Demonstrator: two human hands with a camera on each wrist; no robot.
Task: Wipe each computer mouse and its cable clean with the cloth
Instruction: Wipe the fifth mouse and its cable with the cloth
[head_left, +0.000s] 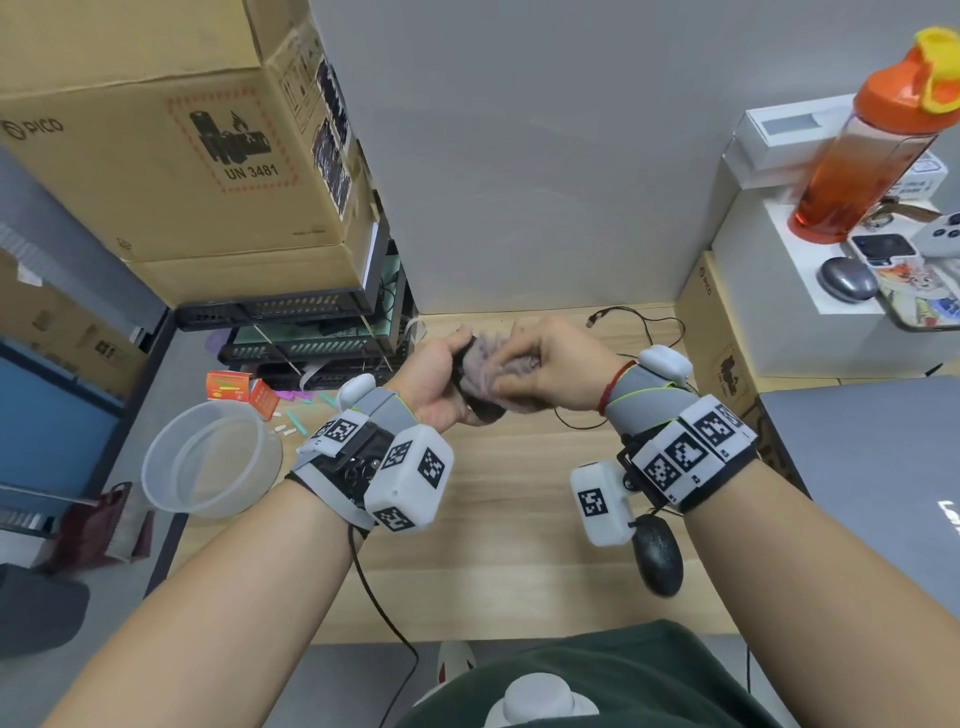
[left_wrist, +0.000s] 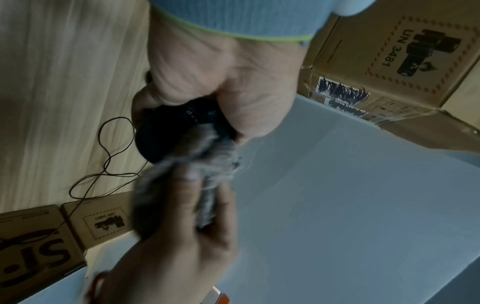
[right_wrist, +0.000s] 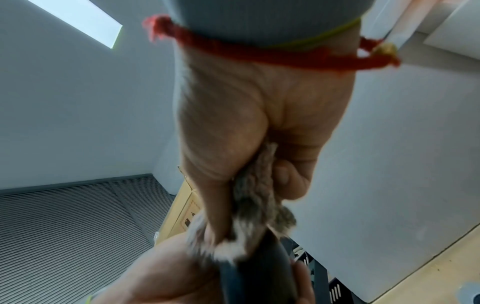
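Left hand (head_left: 436, 384) curled round a black mouse (left_wrist: 166, 131), held above the wooden desk (head_left: 498, 525). Right hand (head_left: 556, 371) grips a bunched grey cloth (head_left: 493, 364), pressed on the mouse; cloth hides most of it. Its cable (head_left: 644, 332) trails behind. Second mouse (head_left: 657, 556) lies near the right wrist, partly covered. Clear tub (head_left: 213, 457) at left, contents indiscernible.

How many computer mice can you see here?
3: one black mouse held in the left hand, another black mouse lying on the desk, and a grey mouse on the white box.
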